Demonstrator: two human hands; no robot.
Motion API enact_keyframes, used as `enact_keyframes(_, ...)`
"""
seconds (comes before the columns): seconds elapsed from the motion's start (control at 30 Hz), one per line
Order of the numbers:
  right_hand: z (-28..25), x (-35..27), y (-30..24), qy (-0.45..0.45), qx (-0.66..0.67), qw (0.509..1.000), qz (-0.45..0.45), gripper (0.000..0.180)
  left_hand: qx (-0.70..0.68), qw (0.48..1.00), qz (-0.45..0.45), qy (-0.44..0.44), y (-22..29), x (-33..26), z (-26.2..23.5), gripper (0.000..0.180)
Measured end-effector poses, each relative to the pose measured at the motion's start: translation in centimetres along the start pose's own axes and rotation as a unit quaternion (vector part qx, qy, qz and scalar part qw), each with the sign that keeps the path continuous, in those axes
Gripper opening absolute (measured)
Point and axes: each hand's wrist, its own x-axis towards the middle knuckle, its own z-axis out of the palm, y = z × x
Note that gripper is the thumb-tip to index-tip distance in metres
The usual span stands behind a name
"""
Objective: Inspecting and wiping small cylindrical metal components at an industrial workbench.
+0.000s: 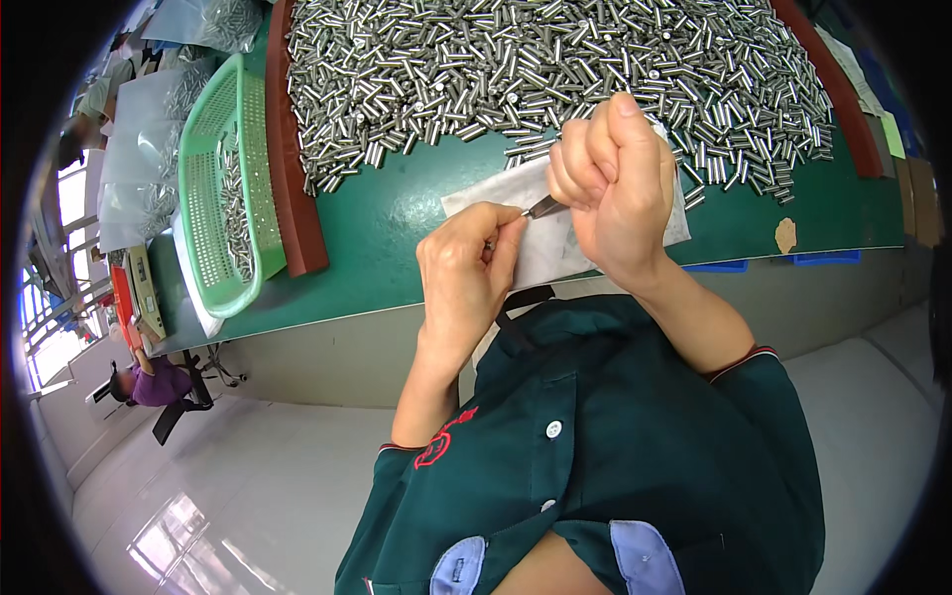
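My left hand [466,278] pinches a small metal pin [490,244] between thumb and fingertips, over the near edge of the green table [397,213]. My right hand [615,183] is closed around a thin metal tool [543,206], whose tip points left and meets the pin. Both hands hover above a white cloth [555,248] lying on the table. Just beyond the hands a large heap of short shiny metal pins [535,69] covers the tabletop.
A light green perforated basket [220,188] holding several pins stands at the left, beside a red-brown edging strip [288,149]. Clear plastic bags of pins [149,149] lie further left. A person in purple [149,382] sits at the far left. Another strip [843,99] borders the right.
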Motion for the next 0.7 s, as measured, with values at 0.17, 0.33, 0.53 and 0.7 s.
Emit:
enact_keyframes(0.17, 0.2, 0.07, -0.16, -0.008, -0.041, 0.999, 0.004, 0.04, -0.006, 1.0, 0.004, 0.002, -0.09, 0.03, 0.04, 0.006)
enact_keyframes(0.33, 0.39, 0.09, -0.08, -0.009, -0.041, 0.999, 0.008, 0.04, 0.002, 1.0, 0.0, -0.002, -0.15, 0.03, -0.03, 0.007)
enact_keyframes(0.53, 0.35, 0.05, -0.05, -0.017, -0.048, 0.999, 0.009, 0.04, -0.016, 1.0, -0.005, 0.004, -0.31, 0.0, 0.12, 0.007)
enact_keyframes(0.7, 0.81, -0.07, 0.24, -0.012, -0.096, 0.995, -0.004, 0.04, -0.023, 1.0, -0.006, 0.0, -0.36, 0.14, 0.13, 0.007)
